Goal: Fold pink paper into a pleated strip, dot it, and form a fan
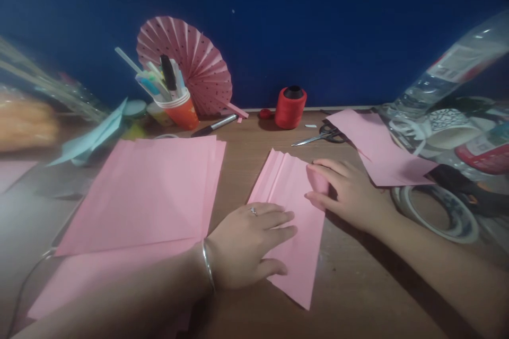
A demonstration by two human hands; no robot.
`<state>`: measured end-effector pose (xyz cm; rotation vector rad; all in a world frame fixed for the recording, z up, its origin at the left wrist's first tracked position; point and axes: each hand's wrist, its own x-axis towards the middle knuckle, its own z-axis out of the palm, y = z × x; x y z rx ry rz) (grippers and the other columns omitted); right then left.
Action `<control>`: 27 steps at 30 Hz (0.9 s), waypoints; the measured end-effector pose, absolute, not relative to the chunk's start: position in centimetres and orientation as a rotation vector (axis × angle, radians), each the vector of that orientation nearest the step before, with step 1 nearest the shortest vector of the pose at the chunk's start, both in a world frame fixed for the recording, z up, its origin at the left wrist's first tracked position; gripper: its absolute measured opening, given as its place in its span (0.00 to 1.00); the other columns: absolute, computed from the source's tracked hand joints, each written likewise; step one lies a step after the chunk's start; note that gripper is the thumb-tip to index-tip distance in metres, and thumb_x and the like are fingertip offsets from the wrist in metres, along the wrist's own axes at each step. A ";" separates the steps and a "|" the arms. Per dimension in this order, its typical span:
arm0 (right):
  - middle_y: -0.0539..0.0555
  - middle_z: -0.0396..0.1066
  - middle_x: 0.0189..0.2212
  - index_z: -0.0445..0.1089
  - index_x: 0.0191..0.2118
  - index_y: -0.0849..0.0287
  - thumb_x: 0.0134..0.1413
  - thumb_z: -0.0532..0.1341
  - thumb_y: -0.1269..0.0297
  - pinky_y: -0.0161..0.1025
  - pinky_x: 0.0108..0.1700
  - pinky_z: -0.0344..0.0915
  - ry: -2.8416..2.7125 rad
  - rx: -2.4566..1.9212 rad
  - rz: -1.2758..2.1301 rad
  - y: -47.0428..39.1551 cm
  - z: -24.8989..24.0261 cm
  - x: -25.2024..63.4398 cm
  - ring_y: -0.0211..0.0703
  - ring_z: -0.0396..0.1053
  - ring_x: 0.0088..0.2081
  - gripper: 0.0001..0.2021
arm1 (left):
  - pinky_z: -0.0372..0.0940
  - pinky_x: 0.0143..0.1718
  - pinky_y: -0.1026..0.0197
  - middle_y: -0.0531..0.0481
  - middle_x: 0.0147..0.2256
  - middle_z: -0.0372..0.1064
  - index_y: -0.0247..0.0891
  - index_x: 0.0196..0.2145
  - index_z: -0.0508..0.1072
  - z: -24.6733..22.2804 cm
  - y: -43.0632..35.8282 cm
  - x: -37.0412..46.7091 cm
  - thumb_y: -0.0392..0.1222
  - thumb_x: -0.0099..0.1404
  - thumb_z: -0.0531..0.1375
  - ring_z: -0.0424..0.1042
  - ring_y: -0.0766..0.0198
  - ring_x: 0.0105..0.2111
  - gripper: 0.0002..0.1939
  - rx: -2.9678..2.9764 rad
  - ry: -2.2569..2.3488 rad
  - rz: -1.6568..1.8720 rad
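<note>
A pink paper sheet (299,243) lies on the table in front of me, with narrow pleats along its left side. My left hand (254,241), with a ring and a silver bangle, rests on the sheet with its fingers spread. On the sheet's upper right edge lies my right hand (342,190), its fingers apart and touching the paper. To the left is a stack of pink sheets (147,190). Scissors (322,135) lie beyond the pleated sheet, near a red thread spool (290,108).
At the back left, a pink folded fan (199,63) stands behind an orange cup (181,111) of pens; a marker (217,125) lies beside it. On the right are a pink offcut (382,143), a tape roll (465,228) and a plastic bottle (457,69).
</note>
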<state>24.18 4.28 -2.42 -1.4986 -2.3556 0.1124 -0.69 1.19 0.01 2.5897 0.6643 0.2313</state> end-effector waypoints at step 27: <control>0.58 0.61 0.49 0.60 0.50 0.58 0.47 0.57 0.55 0.52 0.48 0.57 -2.337 -1.498 0.156 4.3 -2.1 24.0 0.53 0.59 0.48 0.24 | 0.48 0.55 0.55 0.50 0.55 0.54 0.38 0.54 0.57 1.0 1.0 -0.6 0.50 0.62 0.51 0.53 0.58 0.54 0.24 2.715 0.663 0.124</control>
